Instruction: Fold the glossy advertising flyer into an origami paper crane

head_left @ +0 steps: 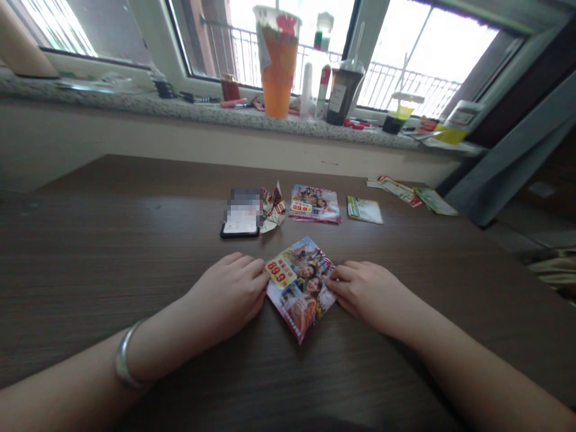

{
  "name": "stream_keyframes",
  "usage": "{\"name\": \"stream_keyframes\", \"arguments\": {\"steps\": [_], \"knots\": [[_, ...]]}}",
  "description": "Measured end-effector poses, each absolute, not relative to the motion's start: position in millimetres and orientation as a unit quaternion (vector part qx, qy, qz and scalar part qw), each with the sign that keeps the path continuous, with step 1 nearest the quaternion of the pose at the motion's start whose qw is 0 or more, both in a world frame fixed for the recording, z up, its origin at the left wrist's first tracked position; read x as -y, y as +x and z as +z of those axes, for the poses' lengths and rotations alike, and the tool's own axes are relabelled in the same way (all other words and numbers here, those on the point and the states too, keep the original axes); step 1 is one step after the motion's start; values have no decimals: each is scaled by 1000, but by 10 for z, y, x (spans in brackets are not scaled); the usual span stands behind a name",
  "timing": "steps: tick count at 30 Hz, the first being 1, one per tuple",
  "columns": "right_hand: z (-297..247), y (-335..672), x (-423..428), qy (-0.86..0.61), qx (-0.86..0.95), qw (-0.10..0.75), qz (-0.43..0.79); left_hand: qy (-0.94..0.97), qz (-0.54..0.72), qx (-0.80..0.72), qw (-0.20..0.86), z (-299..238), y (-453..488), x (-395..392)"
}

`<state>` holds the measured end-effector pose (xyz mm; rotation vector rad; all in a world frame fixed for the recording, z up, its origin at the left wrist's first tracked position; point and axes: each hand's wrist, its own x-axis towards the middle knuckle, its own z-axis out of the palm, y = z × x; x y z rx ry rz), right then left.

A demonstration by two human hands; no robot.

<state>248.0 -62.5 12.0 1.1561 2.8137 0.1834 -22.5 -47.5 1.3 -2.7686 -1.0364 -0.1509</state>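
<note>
A colourful printed flyer with "89.9" on a yellow patch is turned cornerwise on the dark table in front of me. My left hand pinches its left corner, fingers curled. At the right corner, my right hand grips it, with fingertips on the printed face. Behind it lies a small stack of matching flyers. A crumpled paper piece sits left of that stack, against a phone whose screen is blurred out. To the stack's right is a green-and-white card.
Several green and red paper slips lie at the table's far right. The stone windowsill behind holds an orange drink cup, a dark drink cup, bottles and small clutter. A grey curtain hangs at right.
</note>
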Motion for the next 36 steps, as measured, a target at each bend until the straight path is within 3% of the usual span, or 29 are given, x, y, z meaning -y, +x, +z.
{"name": "stream_keyframes", "arguments": {"steps": [9,26,36], "knots": [[148,2560,555,403,-915,26,17,-925,-57,369,63,-44,-250,443],[-69,2521,416,514,-843,-117,-109,-897,-113,427,9,-63,-297,331],[-137,2289,409,623,-773,-104,-58,-857,-108,503,35,-137,-162,244]]}}
